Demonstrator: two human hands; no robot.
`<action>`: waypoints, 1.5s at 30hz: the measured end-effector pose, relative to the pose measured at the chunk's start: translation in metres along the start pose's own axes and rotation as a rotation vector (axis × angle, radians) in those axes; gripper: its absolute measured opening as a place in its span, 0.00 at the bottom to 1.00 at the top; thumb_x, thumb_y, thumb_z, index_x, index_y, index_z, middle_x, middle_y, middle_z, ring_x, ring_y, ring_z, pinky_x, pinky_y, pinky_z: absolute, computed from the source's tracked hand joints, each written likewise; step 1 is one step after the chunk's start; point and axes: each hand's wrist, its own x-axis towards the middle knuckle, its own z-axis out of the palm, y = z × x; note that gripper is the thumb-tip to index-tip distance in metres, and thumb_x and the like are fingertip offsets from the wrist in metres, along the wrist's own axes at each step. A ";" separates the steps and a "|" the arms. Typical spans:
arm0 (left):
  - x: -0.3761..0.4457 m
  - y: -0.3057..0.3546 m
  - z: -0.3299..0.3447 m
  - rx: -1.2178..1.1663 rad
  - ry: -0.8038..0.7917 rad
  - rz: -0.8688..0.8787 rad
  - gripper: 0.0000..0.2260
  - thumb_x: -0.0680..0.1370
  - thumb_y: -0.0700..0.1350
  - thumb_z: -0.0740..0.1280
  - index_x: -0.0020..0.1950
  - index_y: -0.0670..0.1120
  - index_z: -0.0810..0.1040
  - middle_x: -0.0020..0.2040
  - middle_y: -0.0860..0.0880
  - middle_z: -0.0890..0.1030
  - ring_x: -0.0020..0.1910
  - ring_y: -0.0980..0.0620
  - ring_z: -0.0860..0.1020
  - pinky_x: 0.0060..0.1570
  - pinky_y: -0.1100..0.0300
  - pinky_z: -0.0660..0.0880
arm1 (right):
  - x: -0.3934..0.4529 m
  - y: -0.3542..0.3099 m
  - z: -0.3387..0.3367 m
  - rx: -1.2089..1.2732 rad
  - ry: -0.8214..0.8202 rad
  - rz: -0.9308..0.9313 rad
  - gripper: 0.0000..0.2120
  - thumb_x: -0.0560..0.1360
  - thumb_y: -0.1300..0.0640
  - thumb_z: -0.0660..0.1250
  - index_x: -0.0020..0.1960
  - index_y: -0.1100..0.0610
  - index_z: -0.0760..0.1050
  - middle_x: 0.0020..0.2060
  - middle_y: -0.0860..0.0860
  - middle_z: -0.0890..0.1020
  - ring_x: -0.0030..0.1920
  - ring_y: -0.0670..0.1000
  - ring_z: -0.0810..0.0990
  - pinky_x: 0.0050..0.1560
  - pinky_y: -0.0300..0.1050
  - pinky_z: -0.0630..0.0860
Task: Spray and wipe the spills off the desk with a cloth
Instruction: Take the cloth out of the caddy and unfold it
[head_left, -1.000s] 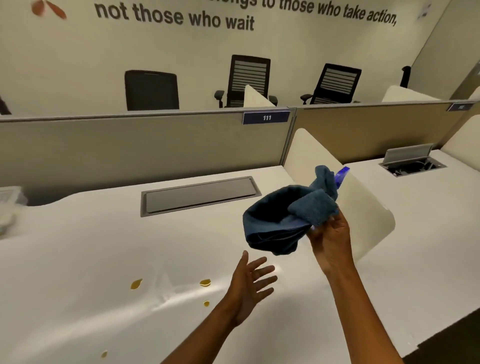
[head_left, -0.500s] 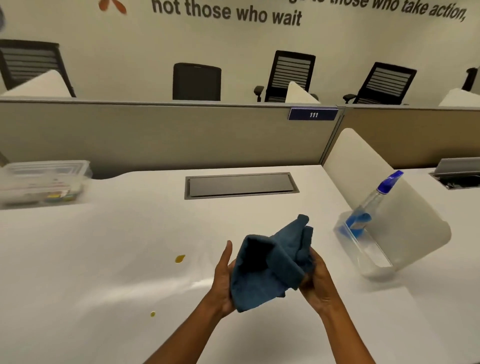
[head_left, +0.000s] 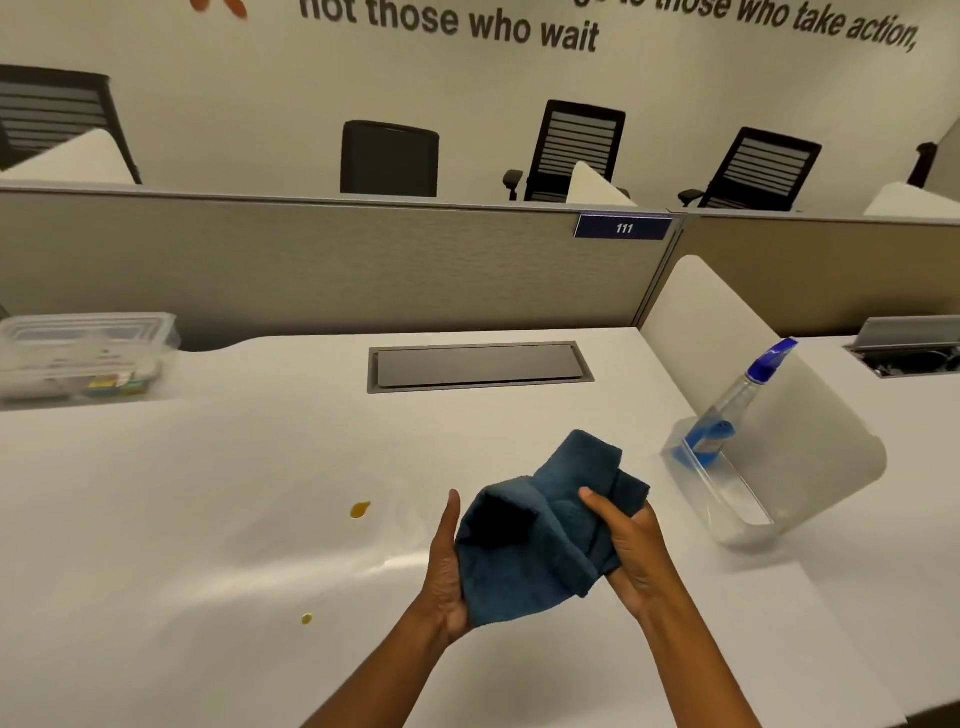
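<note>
- A dark blue cloth (head_left: 545, 525), bunched and folded, is held above the white desk (head_left: 208, 493) near the middle of its front part, clear of the surface.
- The left hand (head_left: 449, 566) is cupped against the cloth's left side, palm under the lower edge and thumb raised along the fabric.
- The right hand (head_left: 631, 556) is closed around the cloth's right side, with the thumb pressed over the top fold and the fingers wrapped beneath.
- Two yellow spills are seen on the desk to the left of the hands: a larger drop (head_left: 359, 509) nearer the middle and a smaller drop (head_left: 306, 618) closer to the front edge.
- A spray bottle (head_left: 727, 410) with a blue nozzle is stood tilted in a clear container (head_left: 727, 499) at the desk's right edge, against the rounded white divider (head_left: 810, 447).
- A grey cable hatch (head_left: 478, 366) is set flush near the back edge of the desk.
- A clear lidded box (head_left: 78, 353) is placed at the back left corner.
- A blue plate (head_left: 623, 227) marked 111 is fixed to the beige partition (head_left: 311, 265) behind the desk.
</note>
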 end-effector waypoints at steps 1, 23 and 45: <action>0.002 -0.005 0.001 -0.025 -0.013 0.010 0.40 0.73 0.69 0.65 0.71 0.39 0.72 0.72 0.34 0.71 0.72 0.33 0.68 0.69 0.37 0.66 | -0.003 -0.005 0.002 -0.038 -0.001 -0.037 0.07 0.72 0.58 0.74 0.49 0.53 0.79 0.48 0.57 0.86 0.49 0.57 0.85 0.41 0.50 0.82; 0.028 -0.025 0.042 0.164 0.262 0.116 0.29 0.74 0.64 0.66 0.64 0.43 0.79 0.62 0.36 0.81 0.60 0.36 0.80 0.54 0.39 0.78 | -0.006 0.012 -0.030 -0.917 -0.246 -0.519 0.11 0.71 0.67 0.70 0.42 0.53 0.72 0.58 0.47 0.78 0.52 0.49 0.78 0.48 0.47 0.78; 0.043 0.003 0.097 1.037 0.498 0.489 0.29 0.75 0.66 0.50 0.50 0.47 0.81 0.41 0.44 0.85 0.30 0.49 0.79 0.29 0.65 0.74 | 0.003 0.059 -0.052 0.739 0.104 0.150 0.13 0.70 0.51 0.67 0.49 0.56 0.83 0.48 0.59 0.84 0.47 0.60 0.82 0.44 0.57 0.83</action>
